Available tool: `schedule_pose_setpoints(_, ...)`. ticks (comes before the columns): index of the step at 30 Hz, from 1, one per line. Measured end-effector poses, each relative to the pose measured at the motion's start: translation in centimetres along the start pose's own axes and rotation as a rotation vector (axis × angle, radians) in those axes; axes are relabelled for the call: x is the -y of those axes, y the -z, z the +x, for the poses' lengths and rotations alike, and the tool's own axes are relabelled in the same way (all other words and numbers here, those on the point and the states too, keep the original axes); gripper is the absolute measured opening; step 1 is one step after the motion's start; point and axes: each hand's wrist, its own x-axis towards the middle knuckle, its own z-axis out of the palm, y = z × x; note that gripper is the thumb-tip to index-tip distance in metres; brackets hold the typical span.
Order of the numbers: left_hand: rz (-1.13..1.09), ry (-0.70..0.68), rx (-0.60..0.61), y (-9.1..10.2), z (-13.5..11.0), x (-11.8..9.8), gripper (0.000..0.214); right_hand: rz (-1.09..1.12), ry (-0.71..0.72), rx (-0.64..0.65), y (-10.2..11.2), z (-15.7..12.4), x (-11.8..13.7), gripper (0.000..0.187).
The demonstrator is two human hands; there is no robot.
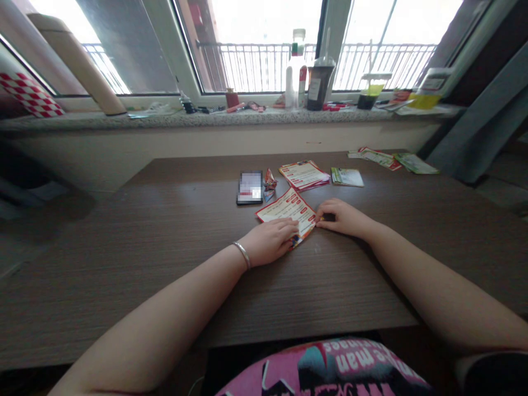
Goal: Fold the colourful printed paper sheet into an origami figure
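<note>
A printed paper sheet (286, 207) with a red border and lines of text lies at an angle on the table. My left hand (270, 241), a silver bangle at its wrist, rests flat over the sheet's lower left part, fingers stretched out. At the sheet's right corner, the thumb and fingers of my right hand (339, 218) are pinched together on the paper edge. Just beyond the sheet's far corner is a stack of similar printed sheets (304, 175). A crumpled orange wrapper (269, 184) sits beside a phone (249, 188) with a blurred screen.
To the right of the stack lies a small pile of cards (347, 177). Green and red packets (414, 163) are at the table's far right. Bottles (294, 82), a dark drink cup (319, 85) and small items line the stone windowsill (231, 119) behind the table (144, 236).
</note>
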Motion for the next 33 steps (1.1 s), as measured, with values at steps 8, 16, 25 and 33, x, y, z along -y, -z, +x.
schedule_pose_setpoints(8,-0.055,0.031,0.013,0.1,0.0,0.0,0.026,0.022,-0.090,-0.054,-0.5,0.2,0.6,0.019)
schedule_pose_setpoints(16,-0.039,0.014,0.000,0.2,0.1,0.2,0.027,0.170,-0.186,-0.100,-0.8,0.1,0.7,0.021)
schedule_pose_setpoints(25,-0.016,-0.027,0.019,0.5,-0.2,0.1,0.036,0.147,-0.282,-0.144,-1.0,0.1,1.1,0.018)
schedule_pose_setpoints(33,-0.004,-0.040,0.035,0.6,-0.2,0.1,0.044,0.159,-0.377,-0.197,-1.4,0.4,1.1,0.017)
